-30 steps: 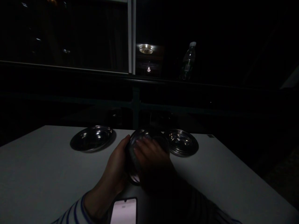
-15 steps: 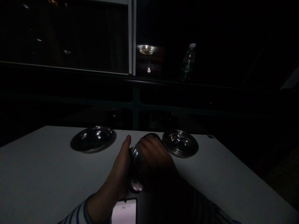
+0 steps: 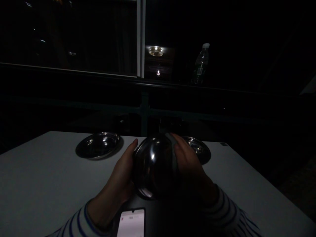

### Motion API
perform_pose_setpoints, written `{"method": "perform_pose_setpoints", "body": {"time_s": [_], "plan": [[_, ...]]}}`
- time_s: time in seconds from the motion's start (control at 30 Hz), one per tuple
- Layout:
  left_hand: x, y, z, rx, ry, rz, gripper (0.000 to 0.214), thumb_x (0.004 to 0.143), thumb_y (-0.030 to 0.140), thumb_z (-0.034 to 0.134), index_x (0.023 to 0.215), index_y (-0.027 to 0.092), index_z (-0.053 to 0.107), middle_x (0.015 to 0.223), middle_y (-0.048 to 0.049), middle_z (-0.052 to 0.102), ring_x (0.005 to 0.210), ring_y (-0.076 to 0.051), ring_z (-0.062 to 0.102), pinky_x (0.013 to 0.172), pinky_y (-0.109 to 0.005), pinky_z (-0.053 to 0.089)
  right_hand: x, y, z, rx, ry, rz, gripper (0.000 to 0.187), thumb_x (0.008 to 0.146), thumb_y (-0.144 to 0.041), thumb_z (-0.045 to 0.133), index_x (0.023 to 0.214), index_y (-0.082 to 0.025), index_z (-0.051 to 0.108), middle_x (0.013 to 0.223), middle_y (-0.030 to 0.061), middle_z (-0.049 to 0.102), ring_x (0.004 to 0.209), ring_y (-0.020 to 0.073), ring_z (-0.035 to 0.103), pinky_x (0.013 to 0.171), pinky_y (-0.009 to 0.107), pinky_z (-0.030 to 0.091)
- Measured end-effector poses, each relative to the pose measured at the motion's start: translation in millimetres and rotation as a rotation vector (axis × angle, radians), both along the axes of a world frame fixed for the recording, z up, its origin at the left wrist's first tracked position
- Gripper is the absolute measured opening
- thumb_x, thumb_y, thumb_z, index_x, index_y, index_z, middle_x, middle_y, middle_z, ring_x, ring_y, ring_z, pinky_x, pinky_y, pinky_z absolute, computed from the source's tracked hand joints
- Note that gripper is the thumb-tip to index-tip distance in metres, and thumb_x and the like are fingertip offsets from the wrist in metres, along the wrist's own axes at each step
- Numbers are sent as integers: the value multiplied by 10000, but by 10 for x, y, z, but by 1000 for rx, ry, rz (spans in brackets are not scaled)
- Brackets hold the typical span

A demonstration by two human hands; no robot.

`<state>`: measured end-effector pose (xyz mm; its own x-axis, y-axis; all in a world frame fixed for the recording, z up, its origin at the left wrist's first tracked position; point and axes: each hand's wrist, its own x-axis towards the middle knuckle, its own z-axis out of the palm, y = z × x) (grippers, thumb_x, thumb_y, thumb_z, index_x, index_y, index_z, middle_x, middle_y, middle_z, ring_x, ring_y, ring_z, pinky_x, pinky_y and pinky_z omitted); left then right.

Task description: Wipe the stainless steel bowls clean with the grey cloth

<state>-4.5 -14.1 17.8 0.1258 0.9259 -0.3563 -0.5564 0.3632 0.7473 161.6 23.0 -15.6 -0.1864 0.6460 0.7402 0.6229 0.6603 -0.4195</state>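
A shiny stainless steel bowl (image 3: 154, 168) is held up above the table, tilted, with its rounded outside toward me. My left hand (image 3: 122, 177) grips its left rim, the thumb pointing up. Against the bowl's right side lies my right hand (image 3: 190, 164), its fingers pressed over a thin grey strip that looks like a cloth (image 3: 173, 148). Much of the right palm is in deep shadow. Below the bowl, a lit phone (image 3: 131, 223) rests at the table's near side.
On the white table (image 3: 49, 177), a wide steel dish (image 3: 97, 146) stands at the back left. Stacked steel dishes (image 3: 201, 151) sit at the back right, partly behind my right hand. A clear bottle (image 3: 201, 64) with a white cap stands beyond, by the dark window.
My right hand has moved from the bowl's left part across to its right side, taking the grey strip along. More of the bowl's surface now shows. The left hand stays at the rim.
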Motion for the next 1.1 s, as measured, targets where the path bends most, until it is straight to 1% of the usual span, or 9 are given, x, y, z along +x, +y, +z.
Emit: {"method": "perform_pose_setpoints", "body": {"time_s": [0.1,0.2,0.37,0.5,0.6,0.73,0.9,1.0,1.1], "plan": [[-43,58,36,78,-105,128,218,814,240,468,663,141,590,503,-2,609,423,-115,566,403,-205,449,74,47,3,-166,207,40,383,899,-291,291,1236,-189,440,1237,73,513,1153,183,466,981,395,395],[-78,126,54,134,-177,229,211,827,173,416,712,139,589,544,-5,623,450,-116,578,431,-208,469,9,37,-68,-148,288,40,418,905,-324,264,1283,-192,386,1304,76,449,1211,194,406,1012,418,356],[-90,190,26,198,-294,346,236,832,151,378,786,148,609,677,-25,673,571,-122,624,524,-198,500,-261,-39,-322,240,33,-54,509,884,-238,252,1377,-138,175,1414,135,246,1303,257,227,1020,514,297],[-39,175,-33,123,-303,363,256,842,158,370,714,134,590,547,-8,631,475,-111,591,448,-193,481,-432,-114,-470,520,-282,-43,531,830,-233,362,1330,-75,276,1334,172,374,1279,291,268,1001,497,334],[23,133,-71,31,-331,335,296,863,208,359,687,124,581,541,-14,629,451,-90,577,426,-167,462,-478,-172,-465,575,-385,5,485,821,-247,369,1272,-69,370,1336,151,387,1272,288,285,1001,467,356],[103,76,-111,-7,-238,296,270,854,271,410,730,122,598,560,-22,632,465,-89,576,453,-174,463,-474,-231,-327,488,-398,50,444,829,-234,381,1237,-65,421,1306,139,432,1272,267,287,1009,430,362],[155,36,-188,-87,110,232,314,760,424,533,794,129,636,594,-35,651,549,-142,607,536,-237,470,-349,-191,-116,290,-314,61,401,855,-236,348,1203,-74,463,1280,139,461,1251,242,323,1013,436,344],[125,31,-190,-2,286,122,425,718,527,522,751,122,645,617,-65,664,609,-189,622,573,-285,458,-173,-97,-18,157,-243,16,392,877,-225,283,1195,-88,466,1236,129,499,1189,214,400,991,424,363],[49,44,-120,102,443,69,486,691,592,500,699,127,640,585,-58,651,605,-202,618,561,-290,435,19,-10,27,-33,-122,-126,370,880,-231,275,1134,-107,514,1126,121,572,1064,208,508,929,405,411]]}}
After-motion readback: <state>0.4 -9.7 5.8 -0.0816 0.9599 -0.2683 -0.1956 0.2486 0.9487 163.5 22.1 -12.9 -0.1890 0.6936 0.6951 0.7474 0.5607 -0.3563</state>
